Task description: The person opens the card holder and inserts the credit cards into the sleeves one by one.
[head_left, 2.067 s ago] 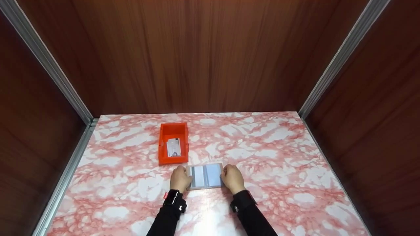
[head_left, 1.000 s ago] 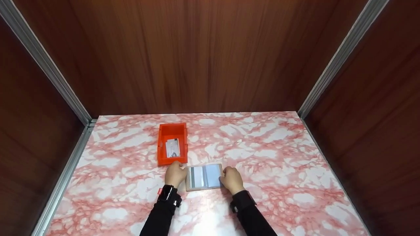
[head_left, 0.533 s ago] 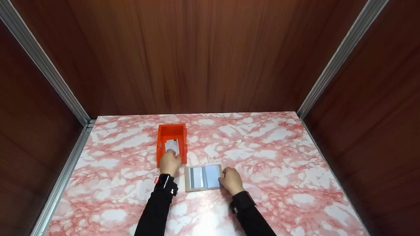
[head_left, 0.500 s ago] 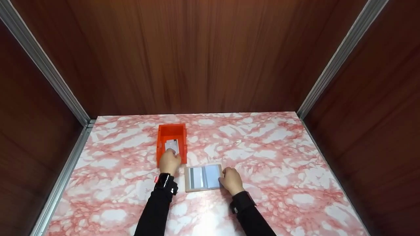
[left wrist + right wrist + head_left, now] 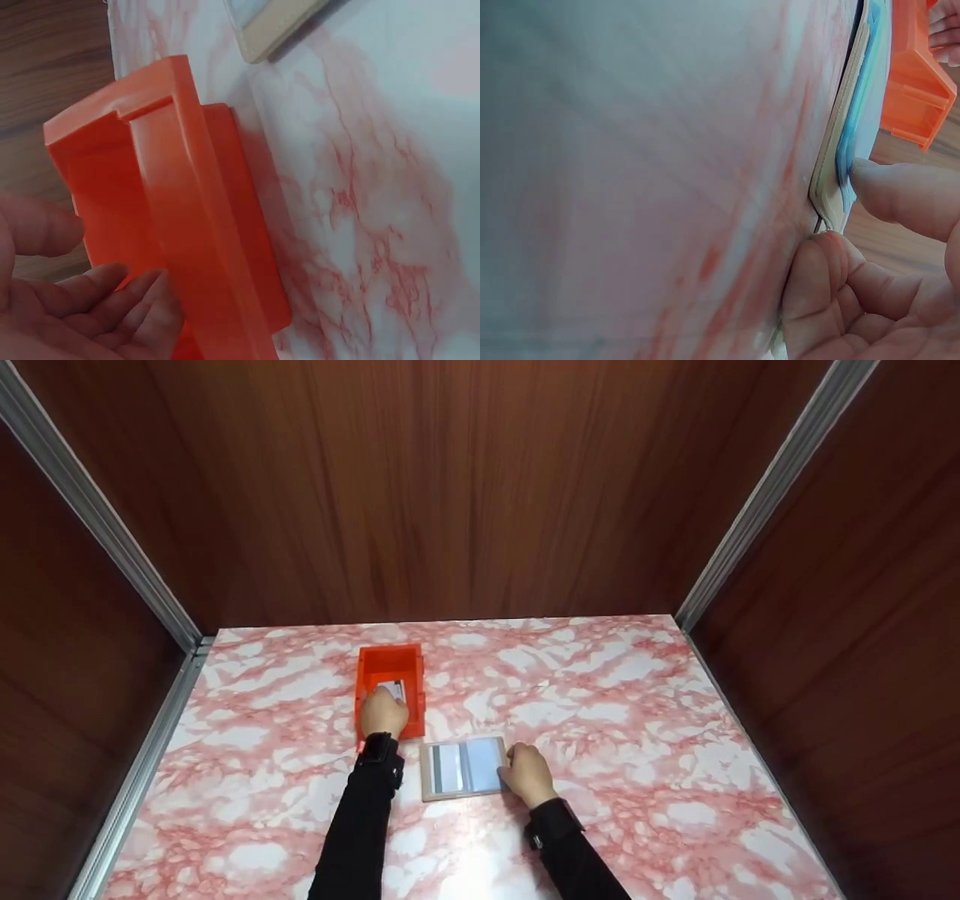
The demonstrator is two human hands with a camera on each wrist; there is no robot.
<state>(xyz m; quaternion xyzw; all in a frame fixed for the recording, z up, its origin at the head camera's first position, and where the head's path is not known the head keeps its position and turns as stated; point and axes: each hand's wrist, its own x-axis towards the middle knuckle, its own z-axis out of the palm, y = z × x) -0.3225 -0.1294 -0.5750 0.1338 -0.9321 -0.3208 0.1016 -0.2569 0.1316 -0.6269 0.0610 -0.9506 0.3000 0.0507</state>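
Note:
An opened card holder (image 5: 484,765) with clear plastic sleeves and a tan cover lies flat on the table. My right hand (image 5: 529,774) grips its right edge; in the right wrist view the thumb (image 5: 907,196) presses the sleeves and curled fingers sit at the cover's edge. My left hand (image 5: 385,712) reaches over the near end of an orange bin (image 5: 421,720). Pale cards (image 5: 394,688) lie inside, partly covered by that hand. In the left wrist view, the left thumb (image 5: 41,227) and fingers stand apart, with no card visible between them.
The table (image 5: 600,712) has a red-and-white marbled top. Brown wood-grain panels (image 5: 420,495) enclose it at the back and both sides, with metal rails (image 5: 772,480) along the corners. The bin stands just beyond the card holder's left end.
My left hand has let go of the card holder's left edge and moved forward and left into the bin, covering more of the cards. The right hand stays at the right edge.

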